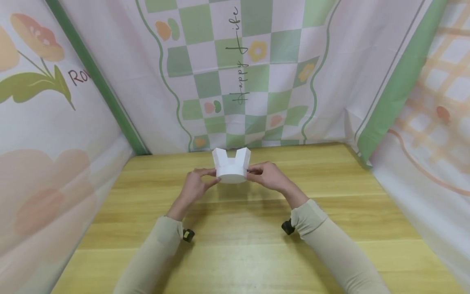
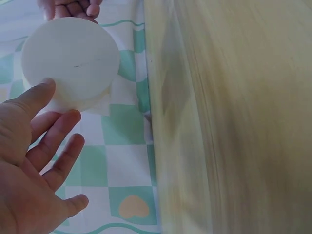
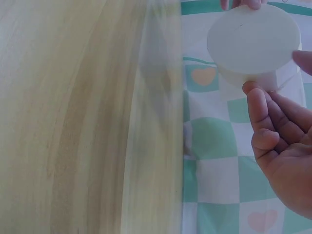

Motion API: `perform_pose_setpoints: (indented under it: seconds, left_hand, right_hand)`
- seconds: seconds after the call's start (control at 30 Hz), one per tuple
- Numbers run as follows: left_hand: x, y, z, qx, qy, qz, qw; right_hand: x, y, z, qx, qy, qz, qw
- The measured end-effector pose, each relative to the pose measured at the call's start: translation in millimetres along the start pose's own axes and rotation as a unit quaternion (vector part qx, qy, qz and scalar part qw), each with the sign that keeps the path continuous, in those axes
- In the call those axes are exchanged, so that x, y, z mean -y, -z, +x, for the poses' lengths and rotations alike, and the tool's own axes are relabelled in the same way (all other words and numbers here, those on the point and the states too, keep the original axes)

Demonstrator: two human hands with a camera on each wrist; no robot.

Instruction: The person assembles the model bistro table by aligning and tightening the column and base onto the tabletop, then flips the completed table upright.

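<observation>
A white object (image 1: pixel 231 168) with a round, flat disc-shaped underside and two upright ear-like blocks is held up over the far part of the table. My left hand (image 1: pixel 193 185) pinches its left side between thumb and fingers, while my right hand (image 1: pixel 271 176) pinches the right side. From the left wrist, the smooth disc face (image 2: pixel 70 53) shows a small dark mark, with the left thumb at its edge. The right wrist view has the same disc (image 3: pixel 253 41) tilted towards the camera, fingertips against its side wall. The upright blocks are hidden in both wrist views.
The wooden table (image 1: pixel 238 245) stretches beneath both forearms. Behind its far edge hangs a green-and-white checked cloth (image 1: pixel 235 81), with printed curtains (image 1: pixel 44 171) at the sides. Small black devices (image 1: pixel 288 227) sit at both wrists.
</observation>
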State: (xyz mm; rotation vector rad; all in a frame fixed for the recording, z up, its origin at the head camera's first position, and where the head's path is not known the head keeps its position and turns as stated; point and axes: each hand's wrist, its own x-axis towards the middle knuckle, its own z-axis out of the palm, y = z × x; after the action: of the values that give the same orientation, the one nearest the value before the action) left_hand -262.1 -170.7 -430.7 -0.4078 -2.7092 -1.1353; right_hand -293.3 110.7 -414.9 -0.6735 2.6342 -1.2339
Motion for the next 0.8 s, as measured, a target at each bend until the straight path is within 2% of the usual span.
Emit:
perform_pose_setpoints:
  seconds: [0.47,0.63,0.8]
  left_hand:
    - [-7.0,1.9,1.6,-0.001,0.022,-0.018,0.9996]
    - [-9.8,0.5,2.5,0.010,0.051,-0.029,0.9982]
    - [-13.6,0.4,3.3,0.022,0.052,-0.049,0.9972]
  right_hand:
    - [0,4,-3,0.001,0.000,0.008,1.000]
    - [1,8,-7,-0.003,0.000,0.021,1.000]
    - [1,12,-8,-0.010,-0.020,0.037,0.999]
